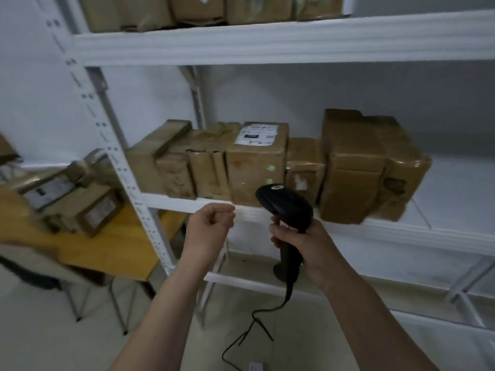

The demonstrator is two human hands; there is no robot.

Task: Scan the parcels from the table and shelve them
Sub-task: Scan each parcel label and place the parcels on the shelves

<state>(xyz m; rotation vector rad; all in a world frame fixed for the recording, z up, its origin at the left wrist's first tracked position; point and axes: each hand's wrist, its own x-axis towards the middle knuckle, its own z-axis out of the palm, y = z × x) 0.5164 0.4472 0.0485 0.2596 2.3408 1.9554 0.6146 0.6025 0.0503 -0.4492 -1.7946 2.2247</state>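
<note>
The black barcode scanner (285,210) is gripped by its handle in the right hand (302,245), fingers wrapped round it, its head raised toward the middle shelf (375,226). Its cable (257,325) is seen trailing down to the floor. The left hand (211,223) is held just left of the scanner, fingers curled loosely inward with nothing in them, close to the shelf's front edge but not visibly touching it.

Directly beyond the scanner, a row of brown taped parcels is stood on the middle shelf. One labelled parcel (257,162) is placed in front of the scanner head, white label on top, and faint greenish marks are seen on its front face, possibly the scanner's light. A larger parcel (367,167) is set at the right end of the row, with open shelf space left beyond it. More parcels (209,9) are stacked on the upper shelf.

Further left, past the shelf upright, several parcels on the table (77,202) are left lying on the wooden table (120,247).

The task is judged to be well under way but unfinished: many parcels are already shelved, while the ones on the table are still to be scanned and put up.
</note>
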